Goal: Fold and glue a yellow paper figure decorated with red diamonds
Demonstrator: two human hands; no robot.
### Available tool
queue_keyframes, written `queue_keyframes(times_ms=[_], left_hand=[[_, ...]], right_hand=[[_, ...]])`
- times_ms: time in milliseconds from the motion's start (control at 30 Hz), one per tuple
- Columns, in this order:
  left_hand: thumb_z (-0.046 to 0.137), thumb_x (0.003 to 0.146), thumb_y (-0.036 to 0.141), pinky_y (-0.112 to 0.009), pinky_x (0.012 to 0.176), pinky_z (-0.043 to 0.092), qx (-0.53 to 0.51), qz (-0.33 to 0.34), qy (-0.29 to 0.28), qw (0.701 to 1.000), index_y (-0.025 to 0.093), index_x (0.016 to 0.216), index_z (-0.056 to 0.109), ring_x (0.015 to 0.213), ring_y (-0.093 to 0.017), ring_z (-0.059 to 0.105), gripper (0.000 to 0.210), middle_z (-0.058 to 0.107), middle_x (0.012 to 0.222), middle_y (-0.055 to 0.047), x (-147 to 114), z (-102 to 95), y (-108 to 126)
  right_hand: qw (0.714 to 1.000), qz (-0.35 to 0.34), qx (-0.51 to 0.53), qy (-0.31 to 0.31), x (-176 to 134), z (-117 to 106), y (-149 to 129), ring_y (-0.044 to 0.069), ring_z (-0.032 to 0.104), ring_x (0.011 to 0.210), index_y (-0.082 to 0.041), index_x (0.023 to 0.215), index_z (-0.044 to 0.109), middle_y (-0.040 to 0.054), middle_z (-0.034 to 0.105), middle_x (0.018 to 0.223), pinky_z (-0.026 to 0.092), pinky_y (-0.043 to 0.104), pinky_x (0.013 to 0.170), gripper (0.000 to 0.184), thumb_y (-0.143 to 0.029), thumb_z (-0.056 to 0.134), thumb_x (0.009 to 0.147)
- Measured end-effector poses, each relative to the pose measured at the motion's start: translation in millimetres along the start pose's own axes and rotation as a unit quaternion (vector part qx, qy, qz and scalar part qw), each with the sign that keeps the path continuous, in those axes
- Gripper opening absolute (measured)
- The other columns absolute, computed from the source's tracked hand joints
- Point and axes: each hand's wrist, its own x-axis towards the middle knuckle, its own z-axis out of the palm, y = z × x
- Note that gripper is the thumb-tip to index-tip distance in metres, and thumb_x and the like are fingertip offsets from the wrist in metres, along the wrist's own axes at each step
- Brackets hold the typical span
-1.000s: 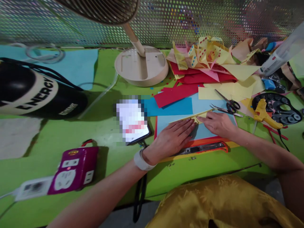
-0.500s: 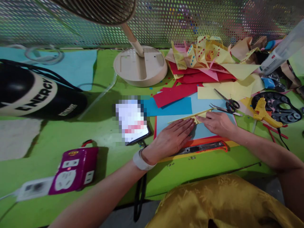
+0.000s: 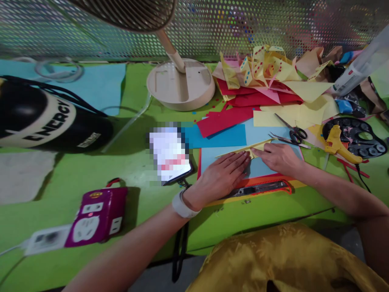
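Observation:
A narrow strip of folded yellow paper lies slanted over a light blue sheet. My left hand rests flat on its left part, fingers stretched out side by side. From the right, my right hand presses the paper with the index finger, close to the left fingertips. Its other fingers are curled in, and the paper's right end is at the thumb. Just below the hands lies an orange-edged utility knife, partly behind my left hand. Scissors and tweezers lie beyond my right hand.
Red paper and blue paper lie beyond the hands, with a heap of paper scraps behind. A phone, purple power adapter, black bottle and fan base stand leftward. A yellow glue gun lies right.
The view has shifted very slightly. Both hands and the yellow paper look the same as before.

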Motion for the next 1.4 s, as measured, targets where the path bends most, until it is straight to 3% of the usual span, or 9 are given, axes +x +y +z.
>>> queue_keyframes(times_ms=[267,567,833,1233,1400], left_hand=[[0.045,0.101,0.023,-0.046,0.109,0.046,-0.003,-0.006,0.017,1.000,0.008,0.141,0.045,0.132,-0.028,0.052,0.044,0.056,0.140,-0.019,0.9,-0.4,2.4],[0.045,0.099,0.022,-0.046,0.108,0.047,-0.010,-0.009,0.023,1.000,0.008,0.142,0.046,0.132,-0.028,0.052,0.045,0.056,0.140,-0.019,-0.2,1.9,2.3],[0.045,0.100,0.022,-0.046,0.107,0.048,0.010,0.004,0.022,1.000,0.003,0.136,0.050,0.131,-0.029,0.053,0.042,0.056,0.139,-0.022,-0.2,1.4,1.8],[0.046,0.100,0.026,-0.047,0.109,0.045,-0.008,-0.008,0.020,1.000,0.008,0.142,0.044,0.134,-0.027,0.050,0.046,0.053,0.142,-0.020,-2.0,4.0,1.9],[0.046,0.101,0.028,-0.046,0.109,0.045,-0.003,-0.005,0.028,1.000,0.009,0.143,0.043,0.133,-0.026,0.051,0.047,0.054,0.142,-0.019,-0.9,4.1,1.5]], right_hand=[[0.994,-0.036,0.077,0.063,-4.0,-0.3,1.0,0.013,0.050,0.066,-0.020,0.117,0.068,0.0030,0.061,0.077,0.032,0.027,0.058,0.033,-0.015,0.043,0.097],[0.996,-0.079,0.033,0.016,-1.0,-13.6,-3.8,0.016,0.048,0.063,-0.018,0.103,0.071,0.0049,0.060,0.074,0.032,0.032,0.060,0.038,-0.017,0.034,0.099],[0.994,-0.102,0.006,0.032,0.1,-16.1,-2.1,0.015,0.046,0.061,-0.016,0.096,0.070,0.0047,0.058,0.069,0.028,0.031,0.059,0.040,-0.014,0.031,0.099],[0.994,-0.109,0.020,0.018,-2.0,-15.5,-2.8,0.015,0.051,0.063,-0.015,0.102,0.070,0.0052,0.062,0.073,0.033,0.031,0.060,0.033,-0.017,0.038,0.097],[0.996,-0.075,0.033,0.027,-2.2,-11.6,-3.1,0.015,0.055,0.065,-0.016,0.109,0.070,0.0052,0.065,0.076,0.036,0.030,0.061,0.036,-0.019,0.035,0.099]])
